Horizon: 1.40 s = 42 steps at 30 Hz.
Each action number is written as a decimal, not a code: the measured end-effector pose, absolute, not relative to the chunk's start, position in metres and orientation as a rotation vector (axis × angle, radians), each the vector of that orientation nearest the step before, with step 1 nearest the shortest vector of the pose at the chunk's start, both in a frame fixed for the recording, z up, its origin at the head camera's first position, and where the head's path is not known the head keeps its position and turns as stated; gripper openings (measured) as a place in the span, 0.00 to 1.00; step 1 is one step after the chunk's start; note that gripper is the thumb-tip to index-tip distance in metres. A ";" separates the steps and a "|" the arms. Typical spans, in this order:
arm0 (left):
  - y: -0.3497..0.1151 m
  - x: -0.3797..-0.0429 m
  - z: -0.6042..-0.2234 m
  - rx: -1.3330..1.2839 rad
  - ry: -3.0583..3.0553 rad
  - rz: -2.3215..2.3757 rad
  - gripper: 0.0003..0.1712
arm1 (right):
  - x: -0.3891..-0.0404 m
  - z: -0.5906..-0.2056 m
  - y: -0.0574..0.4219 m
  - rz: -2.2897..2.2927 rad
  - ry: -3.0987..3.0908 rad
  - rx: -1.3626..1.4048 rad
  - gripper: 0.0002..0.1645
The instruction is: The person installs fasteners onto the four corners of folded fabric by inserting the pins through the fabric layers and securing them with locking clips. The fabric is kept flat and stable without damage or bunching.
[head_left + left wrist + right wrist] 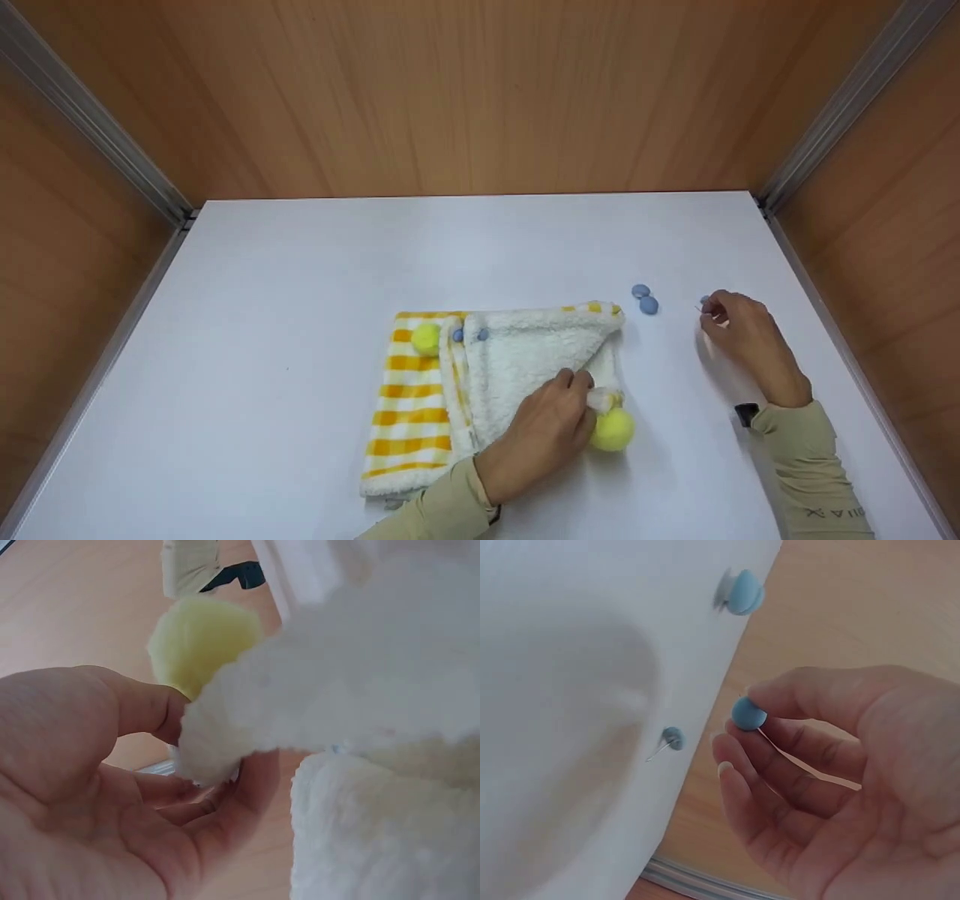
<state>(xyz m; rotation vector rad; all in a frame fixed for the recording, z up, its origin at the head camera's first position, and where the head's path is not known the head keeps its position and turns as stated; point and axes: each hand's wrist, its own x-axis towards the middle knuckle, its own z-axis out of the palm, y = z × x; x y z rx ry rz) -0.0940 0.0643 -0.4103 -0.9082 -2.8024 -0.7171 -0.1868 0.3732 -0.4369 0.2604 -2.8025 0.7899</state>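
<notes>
A folded blanket lies on the table, yellow-striped on one face and white fleece on the other. My left hand pinches its fleecy edge near the right corner, beside a yellow pom-pom. In the left wrist view, the fleece sits between thumb and fingers. My right hand is right of the blanket, pinching a blue-headed pin between thumb and fingertips. Another blue-headed pin lies on the table with its needle showing. Two blue heads show on the blanket's upper part.
Two blue-headed pieces sit close together on the white table, between blanket and right hand. A second yellow pom-pom is at the blanket's upper left. Wooden panels wall the table at the back and sides.
</notes>
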 end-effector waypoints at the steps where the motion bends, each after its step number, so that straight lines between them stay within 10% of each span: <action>1: 0.063 -0.095 -0.409 -0.901 -2.796 -0.733 0.08 | -0.186 -0.435 0.371 0.782 -2.792 0.275 0.05; 28: 0.029 -0.120 -0.386 -0.829 -2.750 -1.230 0.02 | -0.144 -0.385 0.311 0.705 -2.648 0.581 0.11; 42: 0.028 -0.120 -0.382 -0.855 -2.700 -1.235 0.15 | -0.121 -0.371 0.289 0.681 -2.638 0.716 0.14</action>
